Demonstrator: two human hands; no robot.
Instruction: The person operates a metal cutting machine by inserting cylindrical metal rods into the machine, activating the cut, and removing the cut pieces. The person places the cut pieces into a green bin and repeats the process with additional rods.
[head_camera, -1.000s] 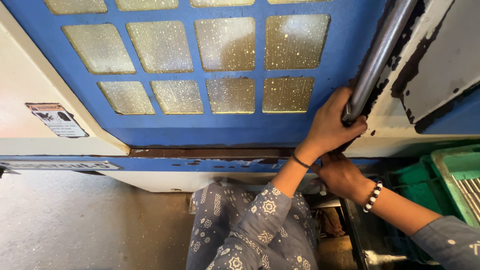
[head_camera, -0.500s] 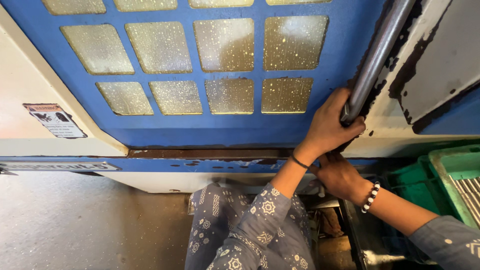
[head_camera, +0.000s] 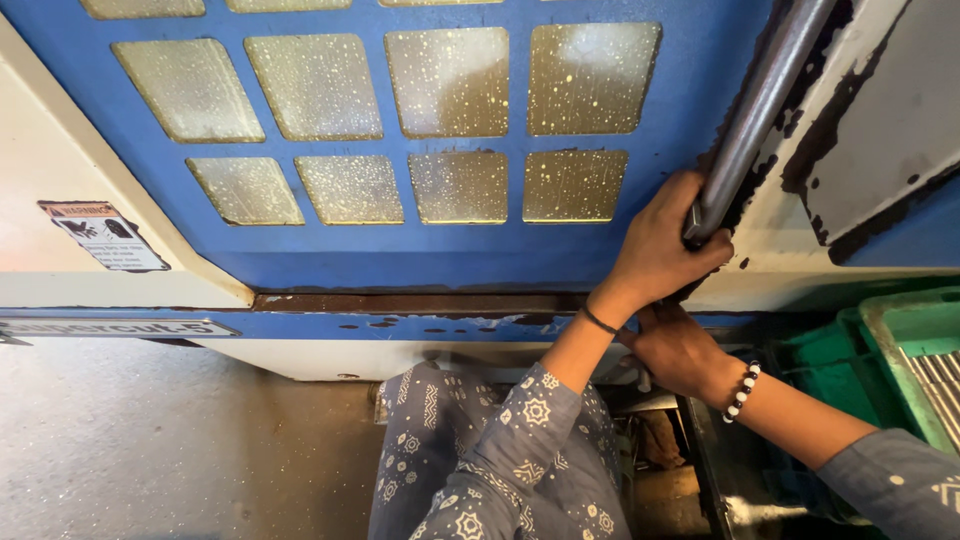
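- Seen through the head camera I am watching remotely: the left hand is clenched round the lower end of the steel bar handle, which runs from the hand up towards 1 o'clock along the right edge of the blue door.
- The right hand, with a bead bracelet on its wrist, lies just beneath the left wrist, at about 4 o'clock from frame centre. Its fingers are tucked towards the door's lower edge, and I cannot tell whether they grasp anything.
- The door fills the upper frame with two rows of speckled window panes (clouded, nothing visible through them). Its rusty bottom rail runs across below.
- My reading of the step: a firm hold on the handle, with the door seemingly shut against the pale, chipped frame at 2 o'clock.
- Shifting the door would call for a steady sideways pull along the rail, towards 9 o'clock, with the lower hand kept out of the gap.
- Around it: a warning sticker at 9 o'clock, a green crate at 4 o'clock, and grey floor at 8 o'clock.
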